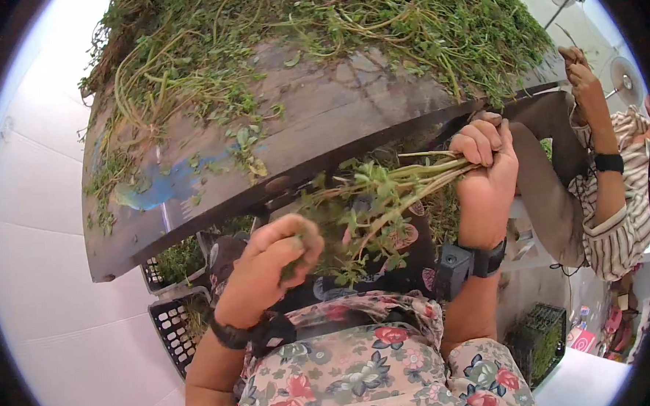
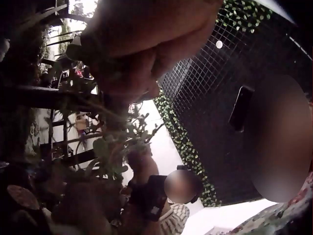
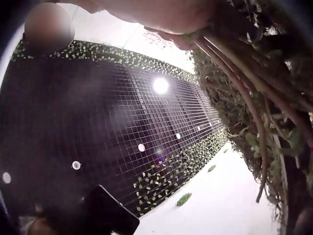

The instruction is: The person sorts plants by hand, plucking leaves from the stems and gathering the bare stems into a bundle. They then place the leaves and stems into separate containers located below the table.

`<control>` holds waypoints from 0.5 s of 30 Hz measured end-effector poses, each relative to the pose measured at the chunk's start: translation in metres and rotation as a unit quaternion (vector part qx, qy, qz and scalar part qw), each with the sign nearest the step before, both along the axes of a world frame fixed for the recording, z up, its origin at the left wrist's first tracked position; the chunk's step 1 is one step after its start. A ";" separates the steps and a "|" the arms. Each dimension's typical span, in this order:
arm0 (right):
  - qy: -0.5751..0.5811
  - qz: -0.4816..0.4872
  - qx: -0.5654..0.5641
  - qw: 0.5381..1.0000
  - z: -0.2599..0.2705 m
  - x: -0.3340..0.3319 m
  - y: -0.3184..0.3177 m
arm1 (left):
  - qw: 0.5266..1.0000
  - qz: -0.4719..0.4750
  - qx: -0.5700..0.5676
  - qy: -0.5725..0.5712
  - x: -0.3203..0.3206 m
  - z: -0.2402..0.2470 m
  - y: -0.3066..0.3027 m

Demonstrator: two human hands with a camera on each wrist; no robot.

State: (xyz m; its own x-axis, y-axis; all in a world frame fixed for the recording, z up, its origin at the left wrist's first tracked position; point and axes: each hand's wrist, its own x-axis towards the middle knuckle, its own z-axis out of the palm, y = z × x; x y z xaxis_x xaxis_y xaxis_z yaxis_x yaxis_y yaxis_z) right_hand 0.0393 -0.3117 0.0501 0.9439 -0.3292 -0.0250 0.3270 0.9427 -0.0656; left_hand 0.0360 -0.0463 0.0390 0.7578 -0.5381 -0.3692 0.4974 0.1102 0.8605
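My right hand (image 1: 488,154) grips a small bunch of leafy green stems (image 1: 412,180) by the bare stem ends, just beyond the table edge. The leafy tops point left and droop over my lap. In the right wrist view, the stems (image 3: 244,88) run down from under the fingers. To the left of the bunch is my left hand (image 1: 273,261), slightly blurred, its fingers curled in toward the thumb. A bit of green shows between that thumb and the fingers. The left wrist view has this hand (image 2: 142,49) dark against leaves.
A large heap of greens (image 1: 433,28) covers the far part of the dark table (image 1: 320,108), with loose sprigs nearer its edge. Black crates (image 1: 173,328) stand low at left, another crate (image 1: 541,339) at right. A person in a striped top (image 1: 620,224) sits at right.
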 end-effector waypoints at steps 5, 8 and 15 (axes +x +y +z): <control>0.003 0.014 -0.036 0.999 0.000 0.005 0.021 | 0.980 -0.040 0.109 -0.164 0.004 0.000 -0.016; 0.019 0.021 -0.053 0.998 -0.006 0.009 0.032 | 0.907 -0.002 0.194 -0.375 0.002 -0.008 -0.027; 0.040 0.024 -0.064 0.997 -0.008 0.012 0.041 | 0.896 -0.027 0.177 -0.406 0.009 -0.029 -0.033</control>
State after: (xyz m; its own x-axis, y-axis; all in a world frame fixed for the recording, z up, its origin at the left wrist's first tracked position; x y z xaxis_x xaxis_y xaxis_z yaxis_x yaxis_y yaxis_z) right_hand 0.0517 -0.2709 0.0425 0.9552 -0.2895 -0.0609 0.2714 0.9394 -0.2095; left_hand 0.0445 -0.0795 0.0099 0.8308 -0.5394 0.1373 -0.3115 -0.2463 0.9178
